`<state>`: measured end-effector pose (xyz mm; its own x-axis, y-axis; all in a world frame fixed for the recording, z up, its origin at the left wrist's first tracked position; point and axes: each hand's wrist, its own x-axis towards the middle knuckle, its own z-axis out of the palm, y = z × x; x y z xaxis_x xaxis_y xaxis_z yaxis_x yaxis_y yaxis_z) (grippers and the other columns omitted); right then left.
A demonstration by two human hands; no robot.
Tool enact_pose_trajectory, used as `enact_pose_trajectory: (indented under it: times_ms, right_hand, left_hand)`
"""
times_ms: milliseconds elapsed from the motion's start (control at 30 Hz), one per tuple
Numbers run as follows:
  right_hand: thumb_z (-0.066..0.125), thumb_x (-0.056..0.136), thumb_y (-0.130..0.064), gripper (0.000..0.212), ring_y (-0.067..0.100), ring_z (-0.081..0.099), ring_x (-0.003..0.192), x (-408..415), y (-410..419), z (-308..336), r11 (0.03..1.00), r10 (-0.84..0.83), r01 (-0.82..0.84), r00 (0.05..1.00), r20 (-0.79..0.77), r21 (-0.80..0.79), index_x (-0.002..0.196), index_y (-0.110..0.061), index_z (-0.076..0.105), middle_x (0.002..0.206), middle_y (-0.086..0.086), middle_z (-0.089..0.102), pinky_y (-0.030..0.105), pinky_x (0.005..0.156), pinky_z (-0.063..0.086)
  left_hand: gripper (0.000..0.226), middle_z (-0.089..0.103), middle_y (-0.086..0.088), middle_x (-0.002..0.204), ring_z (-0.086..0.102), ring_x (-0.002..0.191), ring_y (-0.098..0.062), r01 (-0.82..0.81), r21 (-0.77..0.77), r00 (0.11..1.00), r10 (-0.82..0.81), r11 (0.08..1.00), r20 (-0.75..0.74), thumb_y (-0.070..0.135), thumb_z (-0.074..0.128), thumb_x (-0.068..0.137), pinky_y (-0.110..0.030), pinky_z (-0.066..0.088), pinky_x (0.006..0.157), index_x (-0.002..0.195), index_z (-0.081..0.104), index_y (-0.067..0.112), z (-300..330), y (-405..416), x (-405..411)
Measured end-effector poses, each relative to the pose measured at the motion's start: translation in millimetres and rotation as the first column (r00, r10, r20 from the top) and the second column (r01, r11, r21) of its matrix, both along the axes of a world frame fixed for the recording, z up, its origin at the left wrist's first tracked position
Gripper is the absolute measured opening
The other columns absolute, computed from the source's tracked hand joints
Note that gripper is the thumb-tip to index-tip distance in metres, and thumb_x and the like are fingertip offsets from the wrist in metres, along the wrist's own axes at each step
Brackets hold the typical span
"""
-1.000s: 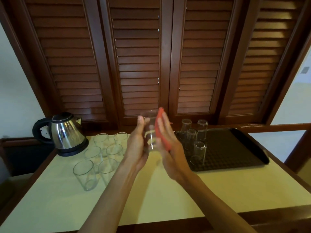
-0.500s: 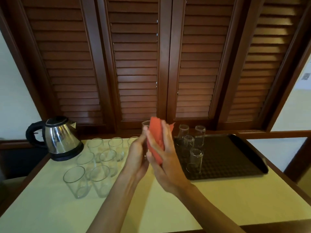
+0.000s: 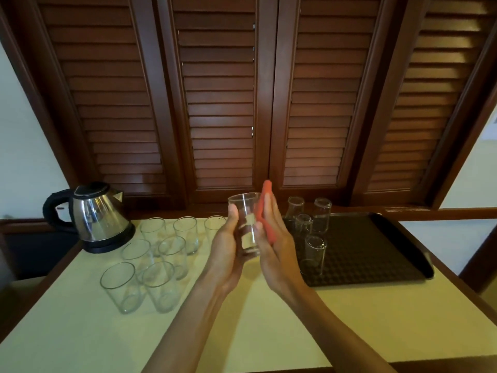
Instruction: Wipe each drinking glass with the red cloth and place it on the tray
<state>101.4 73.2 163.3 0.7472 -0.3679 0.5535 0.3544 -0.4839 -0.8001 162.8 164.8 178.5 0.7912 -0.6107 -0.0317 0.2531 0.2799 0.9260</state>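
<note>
Bare forearms — no sleeves

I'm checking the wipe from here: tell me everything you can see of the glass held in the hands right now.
The held glass is a clear, plain tumbler, slightly tapered, empty as far as can be seen. It is upright, mouth up, raised above the table between the unwiped glasses and the tray. The left hand grips its left side, thumb on the wall. The right hand, fingers straight, presses the red cloth against its right side. Its base sits low between the palms.
</note>
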Motion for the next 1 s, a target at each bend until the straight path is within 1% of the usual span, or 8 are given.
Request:
enact_pose_trajectory:
  times_ms: [133, 300, 433, 533, 633, 767, 900, 1000]
  right_hand:
    - [0.03, 0.106, -0.048, 0.06, 0.02, -0.002, 0.157, -10.2, 15.2, -19.1, 0.913, -0.025, 0.055, 0.997, 0.079, -0.404, 0.16, -0.023, 0.02, 0.17, -0.006, 0.0, 0.052, 0.125, 0.01]
    - [0.028, 0.098, -0.07, 0.074, 0.002, 0.005, 0.154, -5.2, 3.1, -6.0, 0.996, -0.076, 0.076, 0.997, 0.005, -0.046, 0.159, -0.032, 0.015, 0.168, -0.019, -0.001, 0.038, 0.125, 0.024]
    - [0.022, 0.104, -0.054, 0.068, 0.021, 0.013, 0.156, -3.5, 8.7, -14.7, 0.926, -0.059, 0.09, 0.994, 0.095, -0.367, 0.156, -0.012, 0.032, 0.168, 0.005, 0.02, 0.048, 0.125, 0.02]
    - [0.034, 0.103, -0.058, 0.061, 0.007, 0.008, 0.155, -14.2, 5.7, -22.9, 0.986, 0.077, -0.069, 0.996, 0.047, -0.149, 0.158, -0.037, 0.02, 0.169, -0.015, 0.005, 0.04, 0.125, 0.022]
    - [0.039, 0.099, -0.055, 0.062, -0.005, 0.01, 0.152, -4.0, -1.1, 6.4, 0.999, -0.013, 0.012, 1.0, 0.019, 0.051, 0.155, -0.038, 0.019, 0.166, -0.023, 0.006, 0.032, 0.125, 0.023]
    - [0.032, 0.106, -0.045, 0.059, 0.019, -0.001, 0.157, -12.0, 15.0, -7.3, 0.925, -0.027, 0.059, 0.995, 0.091, -0.376, 0.159, -0.02, 0.021, 0.17, -0.005, 0.002, 0.043, 0.127, 0.005]
    - [0.031, 0.101, -0.062, 0.069, 0.002, 0.002, 0.154, -16.6, 13.4, -10.3, 0.995, 0.056, -0.053, 0.998, 0.037, -0.087, 0.16, -0.03, 0.011, 0.168, -0.019, -0.002, 0.017, 0.122, 0.015]
    - [0.033, 0.102, -0.055, 0.065, 0.004, 0.001, 0.155, -3.8, 10.8, 16.7, 0.998, -0.043, 0.045, 0.999, 0.022, -0.05, 0.159, -0.03, 0.015, 0.169, -0.016, -0.001, 0.035, 0.126, 0.017]
  left_hand:
    - [0.056, 0.075, -0.015, 0.124, 0.07, 0.121, -0.028, -0.052, -0.117, 0.998, 0.046, 0.992, -0.053, 0.052, 0.035, 0.108, -0.046, 0.053, 0.103, 0.132, 0.067, 0.013, 3.6, 0.9, 2.4]
    - [0.045, 0.073, -0.004, 0.13, 0.069, 0.122, -0.021, 0.012, -0.07, 1.0, -0.013, 0.997, -0.017, 0.047, 0.036, 0.109, -0.04, 0.057, 0.092, 0.141, 0.061, 0.027, -0.5, -1.9, -9.2]
    - [0.051, 0.072, -0.011, 0.132, 0.068, 0.124, -0.023, 0.027, -0.167, 0.996, -0.039, 0.986, -0.074, 0.048, 0.037, 0.107, -0.04, 0.052, 0.102, 0.138, 0.062, 0.016, 1.0, -0.9, -12.5]
    - [0.06, 0.074, -0.013, 0.126, 0.07, 0.12, -0.026, 0.009, -0.178, 1.0, -0.01, 0.984, -0.007, 0.056, 0.04, 0.1, -0.039, 0.055, 0.092, 0.138, 0.063, 0.015, 1.6, 2.7, -2.9]
    - [0.055, 0.074, -0.007, 0.128, 0.069, 0.122, -0.021, 0.027, -0.08, 0.999, -0.024, 0.996, 0.041, 0.054, 0.034, 0.102, -0.04, 0.056, 0.091, 0.138, 0.064, 0.024, -3.2, -0.2, -11.0]
    - [0.058, 0.072, -0.013, 0.13, 0.07, 0.121, -0.024, 0.01, -0.139, 1.0, -0.012, 0.99, -0.016, 0.056, 0.03, 0.107, -0.04, 0.052, 0.101, 0.133, 0.066, 0.018, 4.1, 3.1, -5.3]
    - [0.066, 0.073, -0.01, 0.128, 0.069, 0.122, -0.025, 0.019, -0.106, 0.992, -0.006, 0.994, 0.122, 0.065, 0.036, 0.096, -0.042, 0.056, 0.095, 0.137, 0.064, 0.021, 5.3, 5.6, -2.0]
    - [0.057, 0.07, -0.006, 0.137, 0.064, 0.129, -0.021, 0.044, -0.095, 0.995, -0.035, 0.995, 0.098, 0.055, 0.035, 0.105, -0.04, 0.053, 0.1, 0.144, 0.059, 0.021, 3.0, -0.5, -7.7]
